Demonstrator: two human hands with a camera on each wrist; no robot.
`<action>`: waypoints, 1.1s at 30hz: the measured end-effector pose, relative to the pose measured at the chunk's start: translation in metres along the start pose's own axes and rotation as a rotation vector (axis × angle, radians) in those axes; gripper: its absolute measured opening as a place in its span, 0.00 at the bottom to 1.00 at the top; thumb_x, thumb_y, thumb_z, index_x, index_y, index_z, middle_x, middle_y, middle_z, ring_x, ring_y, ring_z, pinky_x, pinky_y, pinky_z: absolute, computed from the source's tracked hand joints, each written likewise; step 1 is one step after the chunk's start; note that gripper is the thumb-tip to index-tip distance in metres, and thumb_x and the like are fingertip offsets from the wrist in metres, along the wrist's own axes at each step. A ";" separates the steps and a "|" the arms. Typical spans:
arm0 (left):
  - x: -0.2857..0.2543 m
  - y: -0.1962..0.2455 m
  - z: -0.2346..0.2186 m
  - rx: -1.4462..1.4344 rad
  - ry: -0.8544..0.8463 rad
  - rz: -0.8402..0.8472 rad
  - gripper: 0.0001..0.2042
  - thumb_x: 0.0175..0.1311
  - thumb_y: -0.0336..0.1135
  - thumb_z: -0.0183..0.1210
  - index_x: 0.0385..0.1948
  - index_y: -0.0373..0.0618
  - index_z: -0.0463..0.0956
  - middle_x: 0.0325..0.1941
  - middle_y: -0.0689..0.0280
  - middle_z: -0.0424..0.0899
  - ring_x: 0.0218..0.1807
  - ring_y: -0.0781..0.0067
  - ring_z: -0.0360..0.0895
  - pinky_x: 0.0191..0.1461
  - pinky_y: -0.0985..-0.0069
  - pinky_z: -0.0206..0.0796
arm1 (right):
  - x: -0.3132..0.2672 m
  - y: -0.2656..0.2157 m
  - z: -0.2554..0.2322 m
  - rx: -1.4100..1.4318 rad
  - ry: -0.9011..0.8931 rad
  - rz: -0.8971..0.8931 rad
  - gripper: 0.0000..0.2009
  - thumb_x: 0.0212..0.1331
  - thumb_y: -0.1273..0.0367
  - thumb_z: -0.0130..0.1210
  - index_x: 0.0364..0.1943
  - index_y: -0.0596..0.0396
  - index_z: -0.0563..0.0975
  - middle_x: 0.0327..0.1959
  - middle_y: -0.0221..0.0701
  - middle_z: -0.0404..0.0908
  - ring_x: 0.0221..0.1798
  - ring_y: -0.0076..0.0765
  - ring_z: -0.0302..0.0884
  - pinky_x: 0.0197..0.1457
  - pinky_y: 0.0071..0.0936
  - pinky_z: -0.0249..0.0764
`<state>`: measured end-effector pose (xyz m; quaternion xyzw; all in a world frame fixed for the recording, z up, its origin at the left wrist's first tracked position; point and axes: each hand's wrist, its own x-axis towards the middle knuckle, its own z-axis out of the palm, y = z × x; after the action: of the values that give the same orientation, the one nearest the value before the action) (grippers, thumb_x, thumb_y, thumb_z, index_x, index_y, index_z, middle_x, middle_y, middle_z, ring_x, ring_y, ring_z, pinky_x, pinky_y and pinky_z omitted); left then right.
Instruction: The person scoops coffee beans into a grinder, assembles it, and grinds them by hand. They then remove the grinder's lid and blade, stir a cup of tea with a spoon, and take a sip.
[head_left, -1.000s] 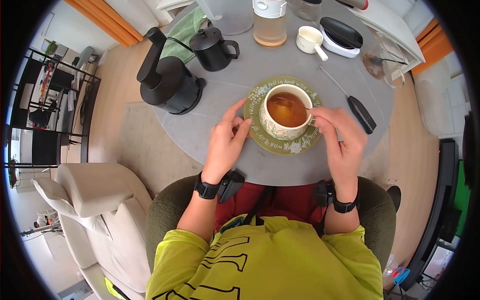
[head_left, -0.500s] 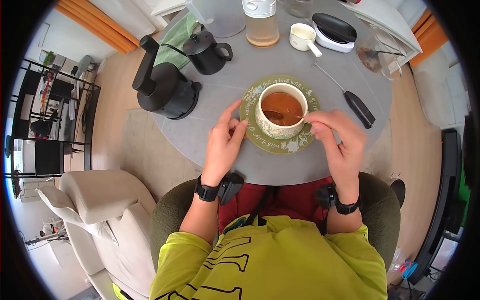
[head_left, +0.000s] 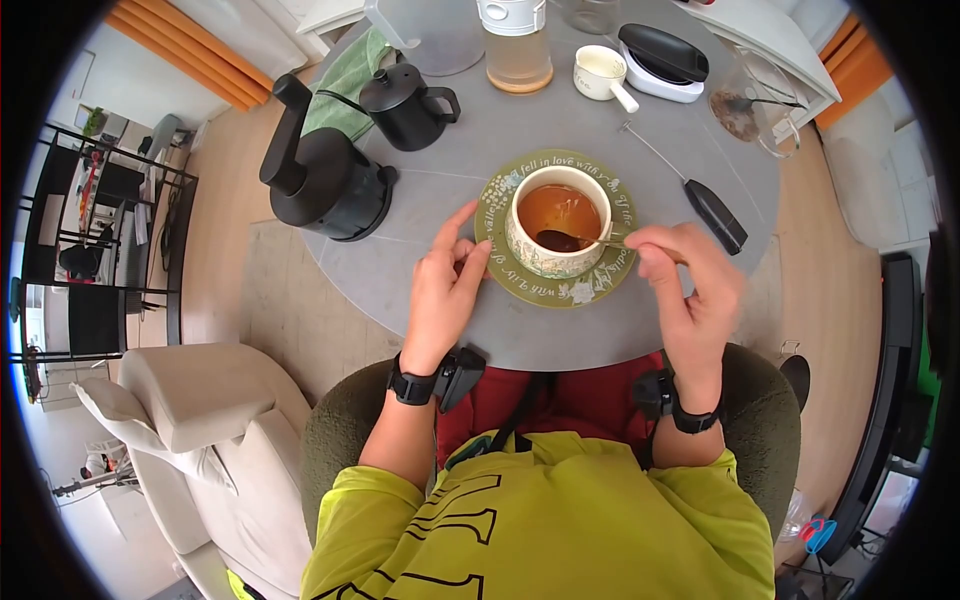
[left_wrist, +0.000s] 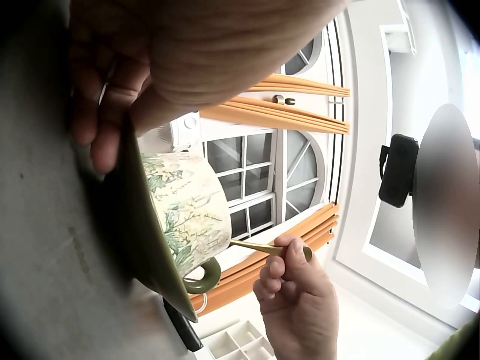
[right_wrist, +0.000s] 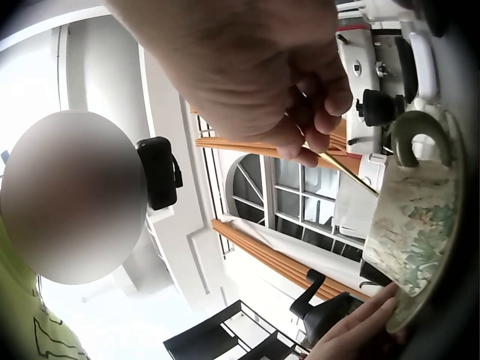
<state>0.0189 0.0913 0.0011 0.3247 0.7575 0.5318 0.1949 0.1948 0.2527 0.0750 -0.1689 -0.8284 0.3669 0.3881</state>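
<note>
Grey tabletop (head_left: 375, 280), faintly veined and curved at its near edge, spreads before the seated person, and I take the squat cream cup with printed green flowers (head_left: 540, 262) as my marker on it. An olive-green saucer with white lettering (head_left: 522, 285) sits beneath the cup. Across the cup's near side runs the slim gold-coloured metal spoon (head_left: 603, 241), its dark-looking bowl dipped in the amber-brown liquid (head_left: 560, 208), its handle crossing the cup's right rim and slanting up and outward; whether it leans on that rim I cannot tell. Right of the cup, just above its green loop handle (left_wrist: 202, 276), the right hand (head_left: 700, 295) pinches the end of the spoon between thumb and fingertips. So the spoon's bowl lies leftward and lower from that hand, and this slanting line looks to me like the relation that counts. Left of the cup, the left hand (head_left: 445, 285) holds the saucer's edge, thumb over it and fingertips below; the cup stands between it and the pinching fingers, leaving the right hand clearly nearer the spoon. Further right of the cup lies a black-handled wire frother (head_left: 715, 218), apart from both hands.
</note>
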 end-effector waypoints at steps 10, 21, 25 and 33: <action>-0.001 0.000 0.000 -0.025 0.007 0.001 0.23 0.69 0.29 0.54 0.65 0.38 0.66 0.20 0.66 0.77 0.24 0.79 0.73 0.34 0.79 0.66 | 0.005 0.009 0.011 -0.037 0.036 -0.120 0.06 0.57 0.79 0.60 0.38 0.60 0.83 0.29 0.36 0.81 0.27 0.33 0.76 0.29 0.24 0.69; -0.001 -0.001 0.000 -0.013 -0.003 -0.003 0.22 0.69 0.29 0.54 0.65 0.38 0.66 0.20 0.66 0.78 0.24 0.79 0.74 0.34 0.79 0.66 | -0.001 -0.004 0.006 0.001 -0.024 -0.072 0.06 0.57 0.78 0.61 0.38 0.59 0.83 0.27 0.35 0.80 0.25 0.33 0.74 0.28 0.25 0.67; -0.002 -0.003 0.001 -0.026 0.010 0.003 0.22 0.69 0.29 0.54 0.65 0.39 0.67 0.20 0.66 0.78 0.24 0.79 0.73 0.33 0.80 0.66 | 0.003 0.001 0.012 0.025 -0.046 -0.046 0.07 0.56 0.76 0.62 0.39 0.58 0.84 0.28 0.36 0.80 0.27 0.34 0.75 0.30 0.25 0.69; -0.002 -0.001 -0.001 -0.012 0.001 -0.001 0.22 0.69 0.29 0.54 0.65 0.38 0.66 0.20 0.66 0.77 0.23 0.80 0.72 0.33 0.80 0.65 | 0.000 0.006 -0.003 -0.046 0.058 0.025 0.04 0.58 0.77 0.61 0.37 0.60 0.82 0.27 0.35 0.80 0.26 0.33 0.75 0.31 0.26 0.69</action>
<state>0.0194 0.0894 0.0005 0.3230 0.7545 0.5364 0.1968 0.1968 0.2581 0.0724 -0.1987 -0.8229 0.3474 0.4033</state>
